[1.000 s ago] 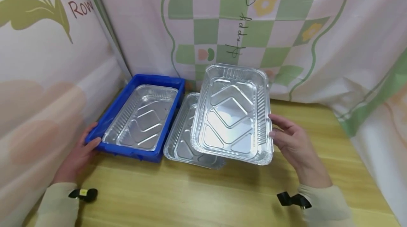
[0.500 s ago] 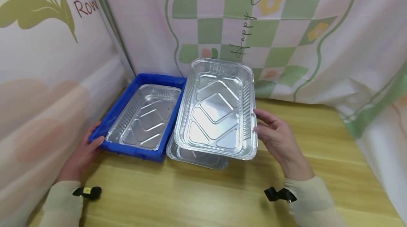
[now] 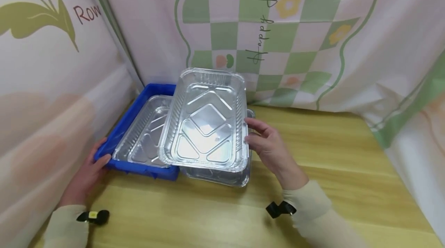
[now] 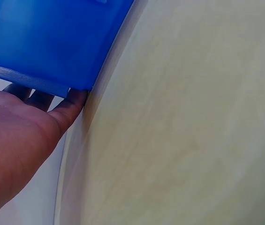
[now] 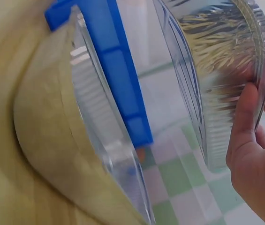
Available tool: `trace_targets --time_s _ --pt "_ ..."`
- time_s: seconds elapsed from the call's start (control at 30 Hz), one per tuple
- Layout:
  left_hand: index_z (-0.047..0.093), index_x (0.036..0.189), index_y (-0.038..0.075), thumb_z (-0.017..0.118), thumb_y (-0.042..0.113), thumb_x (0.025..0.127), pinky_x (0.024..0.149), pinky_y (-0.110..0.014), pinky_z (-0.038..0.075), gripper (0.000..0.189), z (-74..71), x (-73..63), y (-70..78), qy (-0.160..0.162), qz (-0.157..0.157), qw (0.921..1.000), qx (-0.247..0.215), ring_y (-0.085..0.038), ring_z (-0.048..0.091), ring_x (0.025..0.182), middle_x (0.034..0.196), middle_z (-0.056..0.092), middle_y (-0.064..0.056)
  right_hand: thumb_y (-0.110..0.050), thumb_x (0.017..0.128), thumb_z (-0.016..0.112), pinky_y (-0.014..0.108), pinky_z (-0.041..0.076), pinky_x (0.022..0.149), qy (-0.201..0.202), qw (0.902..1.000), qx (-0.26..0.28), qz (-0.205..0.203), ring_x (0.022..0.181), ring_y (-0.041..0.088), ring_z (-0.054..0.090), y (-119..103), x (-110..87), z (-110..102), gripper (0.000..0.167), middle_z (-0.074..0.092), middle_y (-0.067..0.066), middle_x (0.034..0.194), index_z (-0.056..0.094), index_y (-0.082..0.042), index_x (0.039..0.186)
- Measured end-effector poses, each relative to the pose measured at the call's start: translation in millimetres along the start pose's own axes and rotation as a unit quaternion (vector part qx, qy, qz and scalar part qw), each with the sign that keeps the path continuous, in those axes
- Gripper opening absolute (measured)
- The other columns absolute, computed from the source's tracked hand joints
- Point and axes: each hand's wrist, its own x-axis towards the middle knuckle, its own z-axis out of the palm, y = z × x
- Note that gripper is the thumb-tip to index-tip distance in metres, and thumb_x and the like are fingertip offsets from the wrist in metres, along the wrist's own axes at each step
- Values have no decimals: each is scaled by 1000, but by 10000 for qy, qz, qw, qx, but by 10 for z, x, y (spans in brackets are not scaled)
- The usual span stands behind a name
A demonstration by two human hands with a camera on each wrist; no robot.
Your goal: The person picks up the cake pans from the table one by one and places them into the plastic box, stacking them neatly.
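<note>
Lying nearest are two pale sleeves (image 3: 67, 226), each with a small black wrist device (image 3: 95, 216) by its cuff. The left hand (image 3: 85, 174) is curled round the near left corner of the blue bin (image 3: 144, 170), thumb on the near side and fingers on the left, probably to keep the bin from sliding on the tabletop (image 3: 330, 163). The right hand (image 3: 269, 147) pinches the right rim of the upper tray (image 3: 205, 120) between thumb and fingers; a rim grip seems chosen because the lip is the handiest part of thin foil, and it leaves the inside untouched.

The upper tray is held in the air, hollow side up, over the right part of the bin and most of the lower tray (image 3: 215, 175). Whether its left edge touches the bin I cannot tell. The lower tray sits on the tabletop just right of the bin, likely put there to be within easy reach. The inner tray (image 3: 147, 132) lies base down in the bin, whose walls would stop it shifting.

Counted: two hands, one bin, three foil trays showing, one held, one on the tabletop, one inside; further trays nested beneath any of them would be hidden. Farthest off hangs printed cloth (image 3: 323, 66).
</note>
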Motion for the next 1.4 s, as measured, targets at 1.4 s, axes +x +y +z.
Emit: trace_targets --time_s 1.4 --pt "31 152 23 36 -1 105 91 -19 47 53 52 18 -127 -426 1201 9816 -1422 -5 58 111 129 55 8 17 82 59 38 58 72 752 9952 -125 609 76 27 64 938 793 1472 52 49 32 128 51 10 133"
